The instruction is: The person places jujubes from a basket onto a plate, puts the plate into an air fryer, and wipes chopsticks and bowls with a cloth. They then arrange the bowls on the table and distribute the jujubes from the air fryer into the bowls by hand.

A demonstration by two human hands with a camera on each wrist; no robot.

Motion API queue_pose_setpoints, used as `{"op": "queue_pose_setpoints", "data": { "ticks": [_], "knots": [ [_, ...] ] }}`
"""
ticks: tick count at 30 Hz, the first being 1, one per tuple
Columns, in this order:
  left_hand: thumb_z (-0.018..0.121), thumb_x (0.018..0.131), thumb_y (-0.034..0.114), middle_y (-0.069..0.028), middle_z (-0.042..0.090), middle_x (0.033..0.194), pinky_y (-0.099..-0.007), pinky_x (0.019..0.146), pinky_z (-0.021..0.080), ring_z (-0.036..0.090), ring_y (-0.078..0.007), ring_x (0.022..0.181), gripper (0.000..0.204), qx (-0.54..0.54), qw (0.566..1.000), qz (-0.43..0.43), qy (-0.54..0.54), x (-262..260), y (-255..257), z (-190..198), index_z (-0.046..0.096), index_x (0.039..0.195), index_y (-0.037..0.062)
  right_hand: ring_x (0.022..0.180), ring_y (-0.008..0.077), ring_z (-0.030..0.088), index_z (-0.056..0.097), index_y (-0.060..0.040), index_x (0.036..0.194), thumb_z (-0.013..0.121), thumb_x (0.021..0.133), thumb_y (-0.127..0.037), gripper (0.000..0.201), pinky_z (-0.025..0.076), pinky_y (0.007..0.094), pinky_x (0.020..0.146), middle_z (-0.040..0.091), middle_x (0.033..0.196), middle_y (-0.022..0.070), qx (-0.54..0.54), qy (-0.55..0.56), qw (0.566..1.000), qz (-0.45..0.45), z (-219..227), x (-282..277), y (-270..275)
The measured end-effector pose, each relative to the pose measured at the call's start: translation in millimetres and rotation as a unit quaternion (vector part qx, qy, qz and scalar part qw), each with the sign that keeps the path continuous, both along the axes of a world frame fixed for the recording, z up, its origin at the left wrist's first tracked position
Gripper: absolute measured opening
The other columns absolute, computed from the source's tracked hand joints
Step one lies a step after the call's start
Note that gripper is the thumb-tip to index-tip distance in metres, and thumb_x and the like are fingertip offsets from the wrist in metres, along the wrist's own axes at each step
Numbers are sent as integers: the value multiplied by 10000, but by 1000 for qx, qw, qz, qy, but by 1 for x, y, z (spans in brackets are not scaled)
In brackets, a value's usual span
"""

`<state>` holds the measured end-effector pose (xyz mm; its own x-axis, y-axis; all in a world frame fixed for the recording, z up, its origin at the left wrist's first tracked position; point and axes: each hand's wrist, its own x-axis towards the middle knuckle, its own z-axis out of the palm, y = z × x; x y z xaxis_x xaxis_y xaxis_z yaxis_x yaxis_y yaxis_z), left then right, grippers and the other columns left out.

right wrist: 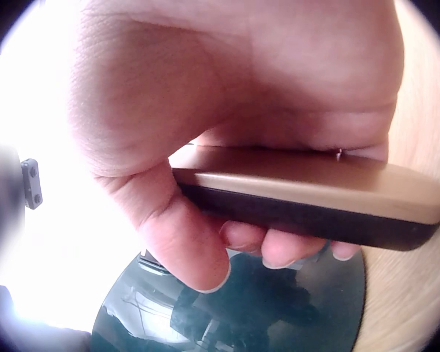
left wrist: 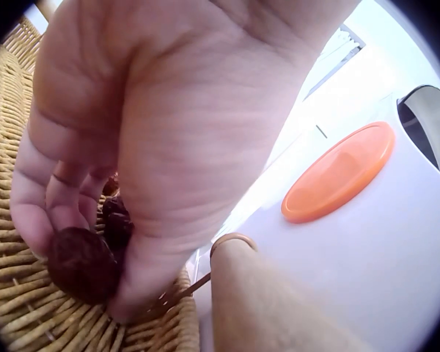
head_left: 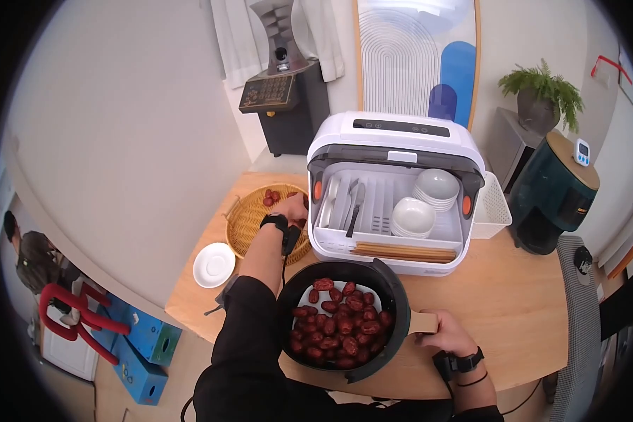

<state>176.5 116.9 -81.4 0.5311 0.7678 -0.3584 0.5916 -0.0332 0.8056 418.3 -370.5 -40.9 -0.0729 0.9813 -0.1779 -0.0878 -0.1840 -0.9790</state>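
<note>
My left hand [head_left: 290,208] reaches into a round wicker basket [head_left: 245,226], with its fingers and thumb curled around dark red dates [left wrist: 84,265]. A few more dates [head_left: 271,197] lie on the basket's far side. With my right hand [head_left: 450,333] I grip the tan and black handle [right wrist: 315,180] of a black air fryer drawer [head_left: 395,309]. The drawer sits at the table's front, and many wrinkled red dates [head_left: 344,325] are heaped in it over a pale liner. Its wall blocks part of the heap from view.
Right behind the drawer stands a white dish cabinet [head_left: 394,126] with bowls, cutlery and chopsticks. A white saucer [head_left: 214,265] lies left of the wicker basket. At the right are a white perforated bin [head_left: 494,211] and a dark green air fryer [head_left: 552,193].
</note>
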Motion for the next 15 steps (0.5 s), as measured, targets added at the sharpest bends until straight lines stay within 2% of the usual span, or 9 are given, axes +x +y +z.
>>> {"op": "queue_pose_setpoints", "data": {
  "ticks": [3, 4, 6, 7, 9, 10, 12, 13, 15],
  "knots": [
    [806, 740, 41, -153, 642, 1051, -375, 663, 520, 623, -248, 861, 654, 8, 999, -1, -32, 5, -22, 20, 476, 1301, -22, 820, 76, 590, 635, -35, 941, 713, 725, 51, 246, 475, 244, 759, 643, 861, -26, 11, -5, 1000, 20, -9, 5, 0],
    [806, 740, 41, -153, 642, 1051, -375, 663, 520, 623, -248, 861, 654, 9, 999, -1, -32, 4, -20, 14, 476, 1301, -22, 821, 77, 593, 637, -32, 948, 713, 725, 51, 250, 478, 246, 761, 644, 861, -26, 8, -1, 1000, 21, -10, 4, 0],
    [579, 917, 225, -10, 589, 744, -271, 435, 362, 492, -120, 522, 212, 111, 992, -53, -13, 2, -12, -1, 618, 1073, 86, 823, 79, 596, 639, -30, 954, 713, 725, 52, 254, 480, 248, 763, 645, 860, -25, 6, 4, 1000, 23, -9, 4, 0],
    [579, 917, 225, -10, 589, 744, -271, 435, 362, 492, -120, 522, 212, 111, 992, -53, -13, 2, -21, 11, 618, 1073, 86, 821, 81, 600, 639, -28, 953, 709, 726, 53, 251, 482, 249, 765, 647, 860, -23, 3, 2, 1000, 22, -8, 4, 0],
    [714, 849, 75, -110, 665, 984, -365, 655, 521, 623, -219, 836, 467, 57, 997, -48, 4, 4, -50, 47, 542, 1279, 12, 819, 83, 604, 639, -26, 952, 705, 726, 55, 249, 484, 250, 767, 649, 860, -20, 0, 1, 1000, 20, -6, 3, 0],
    [714, 849, 75, -110, 665, 984, -365, 655, 521, 623, -219, 836, 467, 57, 997, -48, 4, 3, -48, 47, 542, 1279, 12, 813, 86, 608, 639, -23, 954, 701, 725, 56, 250, 486, 251, 768, 653, 858, -16, 0, 2, 1000, 19, -4, 2, 0],
    [700, 844, 58, -97, 677, 979, -345, 583, 523, 638, -204, 761, 498, 52, 993, -66, 81, 1, -46, 47, 534, 1314, 76, 807, 89, 612, 640, -21, 957, 697, 724, 57, 252, 488, 252, 769, 656, 856, -11, -1, 3, 1000, 19, -2, 1, 0],
    [700, 844, 58, -97, 677, 979, -345, 583, 523, 638, -204, 761, 498, 52, 993, -65, 81, 1, -52, 50, 534, 1314, 76, 806, 93, 617, 641, -19, 963, 693, 722, 59, 259, 491, 254, 770, 660, 856, -5, -6, 5, 1000, 14, -2, 1, 0],
    [683, 839, 35, -94, 677, 971, -328, 507, 510, 639, -189, 676, 517, 59, 993, -65, 81, -2, -65, 56, 522, 1325, 113, 805, 96, 622, 643, -17, 970, 689, 719, 61, 266, 494, 255, 771, 664, 856, 1, -9, 8, 1000, 10, -3, 1, -1]
  ]
}}
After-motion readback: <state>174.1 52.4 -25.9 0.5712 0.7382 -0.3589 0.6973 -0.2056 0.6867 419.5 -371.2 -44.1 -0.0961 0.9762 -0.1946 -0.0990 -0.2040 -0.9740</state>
